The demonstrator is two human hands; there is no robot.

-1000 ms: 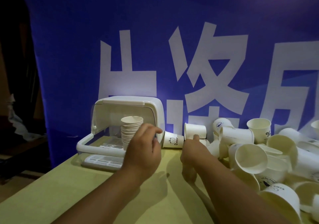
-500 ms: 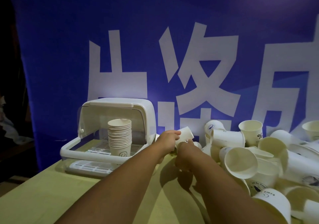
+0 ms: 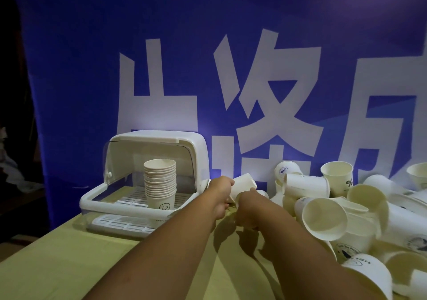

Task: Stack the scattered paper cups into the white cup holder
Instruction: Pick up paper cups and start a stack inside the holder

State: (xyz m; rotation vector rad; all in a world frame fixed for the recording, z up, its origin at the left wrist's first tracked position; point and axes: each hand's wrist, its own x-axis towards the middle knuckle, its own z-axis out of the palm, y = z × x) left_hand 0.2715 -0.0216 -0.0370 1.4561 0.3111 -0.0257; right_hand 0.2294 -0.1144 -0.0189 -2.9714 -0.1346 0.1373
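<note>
The white cup holder stands at the table's left with its clear lid raised. Inside it rises a stack of paper cups, the bottom one printed with a smiley. My left hand and my right hand meet just right of the holder, both closed around a tilted white paper cup. What lies under my palms is hidden. A heap of scattered paper cups fills the right side, most lying on their sides.
A blue banner with large white characters hangs directly behind the table. The yellow-green tabletop stretches toward me at the lower left. Beyond the table's left edge the room is dark, with pale cloth.
My left hand left the holder's front and moved right to join my right hand. Together they lifted a cup off the table. The view shifted slightly right.
</note>
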